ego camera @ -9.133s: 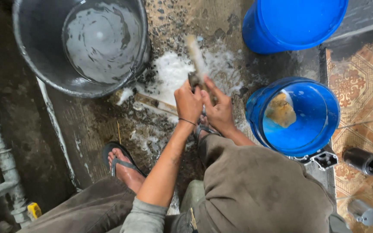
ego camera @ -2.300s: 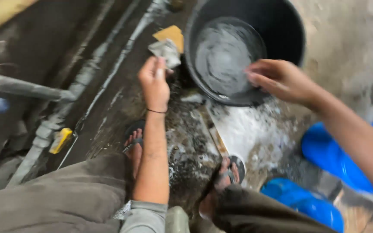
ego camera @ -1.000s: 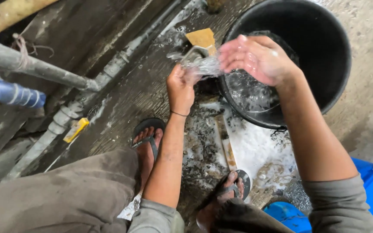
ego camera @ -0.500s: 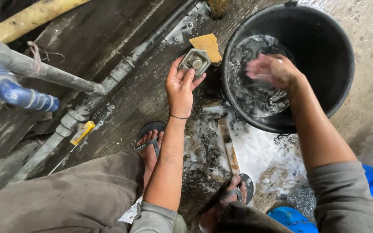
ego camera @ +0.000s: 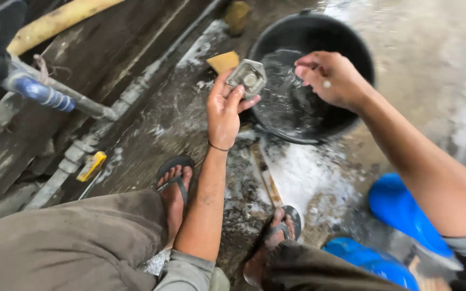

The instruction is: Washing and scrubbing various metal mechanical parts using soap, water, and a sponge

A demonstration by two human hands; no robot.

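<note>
Hard to make out: blurred motion over the water, so fine detail on the small square grey metal part (ego camera: 247, 78) lost; only a round raised centre and a squarish rim readable. Face of the part turned up toward the camera, wet and shiny. Cut off at the lower right: two blue plastic containers (ego camera: 405, 213), only curved edges showing. Upper arm and sleeve of the right side also running out of frame.

Around the scene: big black round plastic bucket (ego camera: 351, 116) holding water, standing on wet, dark concrete floor (ego camera: 152, 140). Patch of white foam (ego camera: 308, 180) on the ground just below the bucket. Yellow-tan sponge block (ego camera: 224, 60) lying beside the bucket's left rim, partly behind the part. Grey pipe (ego camera: 68, 167) running diagonally along the left, small yellow object (ego camera: 91, 165) resting against it, blue-handled tap fitting (ego camera: 41, 92) higher up, yellow hose (ego camera: 60, 20) at top left. Two feet in dark flip-flops (ego camera: 175, 180) planted on the floor, a narrow wooden strip (ego camera: 268, 180) lying between them.

Left hand (ego camera: 223, 110) raised, fingers curled round the metal part, gripping it at its edges just by the bucket's left rim. Right hand (ego camera: 333, 78) over the water inside the bucket, fingers loosely bent and drawn together, holding nothing, close to the part but apart from it.
</note>
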